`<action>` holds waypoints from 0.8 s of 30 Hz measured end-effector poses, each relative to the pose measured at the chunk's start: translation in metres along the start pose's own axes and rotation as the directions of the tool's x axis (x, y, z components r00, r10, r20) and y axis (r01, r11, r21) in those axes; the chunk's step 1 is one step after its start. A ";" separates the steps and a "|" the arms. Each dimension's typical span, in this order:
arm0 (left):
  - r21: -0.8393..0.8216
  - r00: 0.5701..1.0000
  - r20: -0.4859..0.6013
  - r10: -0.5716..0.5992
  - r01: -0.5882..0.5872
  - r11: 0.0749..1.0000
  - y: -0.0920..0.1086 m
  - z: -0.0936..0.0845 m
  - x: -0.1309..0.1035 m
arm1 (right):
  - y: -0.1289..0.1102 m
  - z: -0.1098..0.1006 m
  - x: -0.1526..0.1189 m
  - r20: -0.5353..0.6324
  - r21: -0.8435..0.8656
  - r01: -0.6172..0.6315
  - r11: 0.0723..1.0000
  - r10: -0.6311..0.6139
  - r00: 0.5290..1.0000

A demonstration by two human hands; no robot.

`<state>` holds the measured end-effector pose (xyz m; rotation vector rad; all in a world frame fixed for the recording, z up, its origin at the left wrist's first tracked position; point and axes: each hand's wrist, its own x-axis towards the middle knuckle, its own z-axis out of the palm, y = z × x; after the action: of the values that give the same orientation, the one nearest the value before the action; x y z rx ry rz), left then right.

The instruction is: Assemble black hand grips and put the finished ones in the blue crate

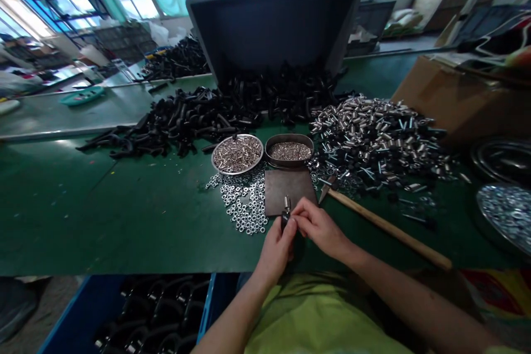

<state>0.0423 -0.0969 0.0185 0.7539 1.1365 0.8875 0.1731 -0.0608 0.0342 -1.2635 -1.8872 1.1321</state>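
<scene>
My left hand is closed around a small black part with a silver cylindrical piece standing up from its far end. The fingers of my right hand are pinched together against the same black part, touching it from the right; whether they hold something tiny is hidden. Both hands are at the near edge of a square metal plate. Beyond the plate are a round dish of small metal pins and an oval tin of tiny metal pieces. Loose metal rings lie left of the plate.
A hammer lies to the right. Behind are black parts, a tipped grey bin and a heap of metal-and-black pieces. A cardboard box and a dish of rings are at right; a blue crate sits below left.
</scene>
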 end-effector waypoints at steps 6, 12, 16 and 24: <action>-0.312 0.997 -0.017 -0.079 0.070 0.948 0.005 -0.007 0.006 | 0.042 -0.055 0.016 -0.302 -0.692 -0.113 0.713 -0.143 0.942; -0.609 0.976 -0.001 -0.218 0.172 0.774 0.010 -0.020 0.018 | 0.072 -0.080 0.018 -0.271 -0.765 -0.155 0.625 -0.094 0.958; -0.749 0.978 -0.021 -0.208 0.122 0.651 0.015 -0.021 0.021 | 0.038 -0.057 0.007 -0.287 -0.475 0.076 0.877 -0.236 0.928; -0.767 0.999 -0.017 -0.047 0.017 0.642 0.016 -0.017 0.018 | -0.026 -0.015 -0.005 -0.115 -0.333 0.443 0.832 -0.503 0.857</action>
<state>0.0255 -0.0727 0.0201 -0.0027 0.6749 1.2343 0.1760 -0.0656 0.0642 -0.9230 -2.1054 0.4536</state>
